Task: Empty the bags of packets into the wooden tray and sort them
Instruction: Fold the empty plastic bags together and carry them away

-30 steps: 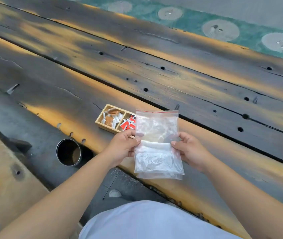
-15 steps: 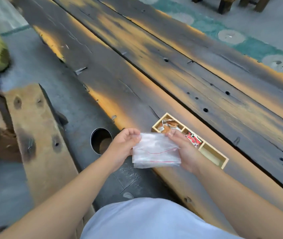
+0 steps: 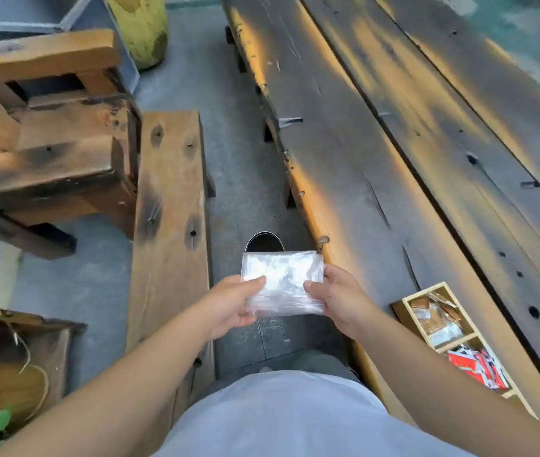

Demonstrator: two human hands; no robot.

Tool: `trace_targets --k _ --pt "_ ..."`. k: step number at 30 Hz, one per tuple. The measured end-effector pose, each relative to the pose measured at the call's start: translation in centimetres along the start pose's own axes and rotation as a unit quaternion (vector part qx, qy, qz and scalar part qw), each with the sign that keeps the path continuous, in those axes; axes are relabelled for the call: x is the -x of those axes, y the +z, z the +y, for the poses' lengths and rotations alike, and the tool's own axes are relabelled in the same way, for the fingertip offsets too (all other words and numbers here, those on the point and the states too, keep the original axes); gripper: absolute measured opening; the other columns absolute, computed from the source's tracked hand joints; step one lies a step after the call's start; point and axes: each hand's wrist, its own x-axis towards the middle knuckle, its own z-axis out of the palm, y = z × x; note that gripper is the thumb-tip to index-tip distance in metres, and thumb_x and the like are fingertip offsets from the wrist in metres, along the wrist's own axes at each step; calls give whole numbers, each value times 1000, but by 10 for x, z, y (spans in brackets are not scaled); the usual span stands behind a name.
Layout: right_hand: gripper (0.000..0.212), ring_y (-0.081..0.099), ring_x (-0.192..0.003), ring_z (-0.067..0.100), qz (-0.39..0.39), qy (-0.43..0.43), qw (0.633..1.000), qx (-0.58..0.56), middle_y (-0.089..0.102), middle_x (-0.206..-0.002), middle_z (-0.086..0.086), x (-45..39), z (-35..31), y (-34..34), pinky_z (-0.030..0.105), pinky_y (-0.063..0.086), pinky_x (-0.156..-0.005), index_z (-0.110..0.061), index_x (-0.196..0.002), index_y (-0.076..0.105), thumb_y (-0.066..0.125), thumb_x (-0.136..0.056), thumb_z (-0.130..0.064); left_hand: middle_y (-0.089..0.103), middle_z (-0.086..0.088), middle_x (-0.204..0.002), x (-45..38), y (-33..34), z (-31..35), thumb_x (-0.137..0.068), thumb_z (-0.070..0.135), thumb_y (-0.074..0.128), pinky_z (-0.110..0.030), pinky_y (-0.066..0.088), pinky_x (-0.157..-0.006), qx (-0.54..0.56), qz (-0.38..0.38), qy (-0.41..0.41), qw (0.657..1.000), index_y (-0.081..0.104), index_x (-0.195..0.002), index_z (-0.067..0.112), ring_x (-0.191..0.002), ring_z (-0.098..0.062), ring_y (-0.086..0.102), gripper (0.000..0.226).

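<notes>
A clear zip bag (image 3: 283, 282), folded flat, is held level over the floor between bench and table. My left hand (image 3: 232, 303) pinches its left edge and my right hand (image 3: 341, 300) pinches its right edge. A round metal bin (image 3: 263, 242) stands on the floor just beyond the bag, partly hidden by it. The wooden tray (image 3: 402, 308) lies on the dark plank table at lower right. Its near compartment holds brown and white packets (image 3: 436, 319), and red packets (image 3: 477, 366) fill the one behind it.
The long plank table (image 3: 393, 159) runs up the right side. A wooden bench (image 3: 169, 225) lies to the left of the bin, with a heavy wooden chair (image 3: 47, 143) beyond it. A plant pot (image 3: 5, 374) sits at lower left.
The view has swung left, away from the table. Both hands carried the bag off the tray side and over the floor near the metal bin, and the bag now lies flatter.
</notes>
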Motion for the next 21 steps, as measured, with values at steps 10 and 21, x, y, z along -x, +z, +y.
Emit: trace_targets --k 10,21 --pt "15 67 -81 19 13 102 988 119 70 -95 7 -103 -11 9 31 56 -68 -13 -100 64 64 -92 -26 66 -6 -88 -75 -24 28 -93 16 62 -23 47 -58 11 107 -14 994 63 -106 14 -66 -12 51 13" --pt "20 66 -86 17 109 139 978 107 66 -99 2 -269 -8 28 32 58 -76 -19 -109 53 61 -92 -13 63 -10 -89 -227 -48 69 -93 11 54 -24 45 -54 -14 220 -78 972 58 -105 10 -66 -15 61 12"
